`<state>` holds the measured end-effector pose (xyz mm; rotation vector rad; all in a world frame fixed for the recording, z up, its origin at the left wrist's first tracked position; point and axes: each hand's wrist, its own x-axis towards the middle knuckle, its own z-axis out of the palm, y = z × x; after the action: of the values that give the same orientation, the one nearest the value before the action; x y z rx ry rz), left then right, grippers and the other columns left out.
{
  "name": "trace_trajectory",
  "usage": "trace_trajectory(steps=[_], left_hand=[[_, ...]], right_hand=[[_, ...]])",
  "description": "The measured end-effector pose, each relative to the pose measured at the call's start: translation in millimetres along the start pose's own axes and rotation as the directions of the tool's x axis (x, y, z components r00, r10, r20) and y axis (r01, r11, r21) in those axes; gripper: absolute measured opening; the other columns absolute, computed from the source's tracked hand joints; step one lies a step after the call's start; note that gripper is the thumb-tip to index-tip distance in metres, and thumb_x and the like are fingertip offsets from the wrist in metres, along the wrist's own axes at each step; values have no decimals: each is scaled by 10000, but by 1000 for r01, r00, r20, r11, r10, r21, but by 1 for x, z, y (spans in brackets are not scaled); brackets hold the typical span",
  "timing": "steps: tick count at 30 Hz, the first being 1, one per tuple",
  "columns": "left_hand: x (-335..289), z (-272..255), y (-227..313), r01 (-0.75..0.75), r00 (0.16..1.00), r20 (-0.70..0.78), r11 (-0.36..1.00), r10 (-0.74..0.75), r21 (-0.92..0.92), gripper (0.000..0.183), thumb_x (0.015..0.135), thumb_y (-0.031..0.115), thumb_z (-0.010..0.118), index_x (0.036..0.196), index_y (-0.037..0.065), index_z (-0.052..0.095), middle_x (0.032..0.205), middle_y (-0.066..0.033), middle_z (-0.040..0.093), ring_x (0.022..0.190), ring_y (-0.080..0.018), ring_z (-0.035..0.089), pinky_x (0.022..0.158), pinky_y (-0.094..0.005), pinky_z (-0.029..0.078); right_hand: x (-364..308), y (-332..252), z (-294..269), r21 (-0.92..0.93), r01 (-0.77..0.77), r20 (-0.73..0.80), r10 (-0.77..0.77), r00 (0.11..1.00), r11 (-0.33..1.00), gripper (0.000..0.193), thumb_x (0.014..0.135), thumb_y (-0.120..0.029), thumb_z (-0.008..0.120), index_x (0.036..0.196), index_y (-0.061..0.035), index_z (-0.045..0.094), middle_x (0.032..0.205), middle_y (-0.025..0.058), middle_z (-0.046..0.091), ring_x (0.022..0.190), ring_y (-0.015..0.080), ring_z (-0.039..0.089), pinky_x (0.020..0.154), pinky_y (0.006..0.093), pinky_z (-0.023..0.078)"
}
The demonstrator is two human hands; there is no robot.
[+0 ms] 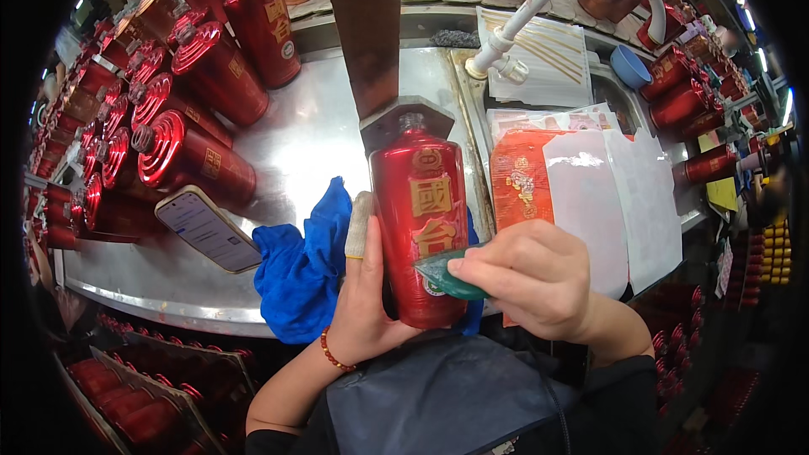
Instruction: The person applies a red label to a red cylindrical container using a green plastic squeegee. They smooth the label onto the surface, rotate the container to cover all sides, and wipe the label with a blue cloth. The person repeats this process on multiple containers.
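Observation:
A red glossy bottle point(393, 202) with gold characters lies tilted in front of me, its threaded neck towards a metal bracket point(379, 122). Along its left side and base, my left hand point(361, 303) grips it; one finger wears a pale cloth sleeve. Pinched in my right hand point(539, 278) is a flat green scraper point(447, 276). Its pointed edge rests against the lower front of the bottle, just below the gold lettering. A crumpled blue cloth point(295, 286) lies by my left hand and partly behind the bottle.
Several red bottles point(202, 160) crowd the left, next to a phone point(206, 227) on the metal worktop point(160, 282). At right are a red-and-white sheet stack point(581, 194), a white tap point(548, 0) and a blue bowl point(629, 67). A dark post point(364, 25) rises ahead.

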<state>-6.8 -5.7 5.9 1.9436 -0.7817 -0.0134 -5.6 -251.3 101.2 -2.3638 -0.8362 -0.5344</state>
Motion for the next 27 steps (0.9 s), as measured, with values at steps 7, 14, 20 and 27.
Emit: trace_trajectory(steps=[7,14,20,27], left_hand=[[0,-1,-1,-18,1000,-4,1000,18,19,1396,703,336,983,1650,-41,30,1666,-376,135,1544,-499,270,1220,-489,340],[0,6,-4,-10,997,-71,1000,10,5,1438,647,355,1020,1639,-58,65,1674,-310,164,1542,-450,288,1250,-504,275],[2,3,-5,-49,996,-74,997,54,66,1436,653,364,1017,1632,-68,60,1670,-334,152,1562,-474,226,1262,-518,239],[1,2,-5,-36,998,-50,997,39,62,1434,651,376,1015,1631,-69,68,1666,-340,165,1562,-480,223,1260,-528,239]], right_hand=[[7,0,-1,-11,32,-3,-32,999,999,328,701,-63,755,1028,-37,776,872,34,682,724,217,631,605,337,513],[23,3,-10,-2,-51,64,51,997,999,478,608,8,826,1079,-67,796,873,41,647,740,240,599,622,335,454],[36,11,-8,-92,31,111,-21,994,995,474,610,9,823,1077,-70,800,879,37,650,761,235,598,648,339,452],[43,7,-5,-54,91,138,-83,987,994,357,675,-72,736,1029,-63,783,855,29,610,727,207,581,601,320,478]])
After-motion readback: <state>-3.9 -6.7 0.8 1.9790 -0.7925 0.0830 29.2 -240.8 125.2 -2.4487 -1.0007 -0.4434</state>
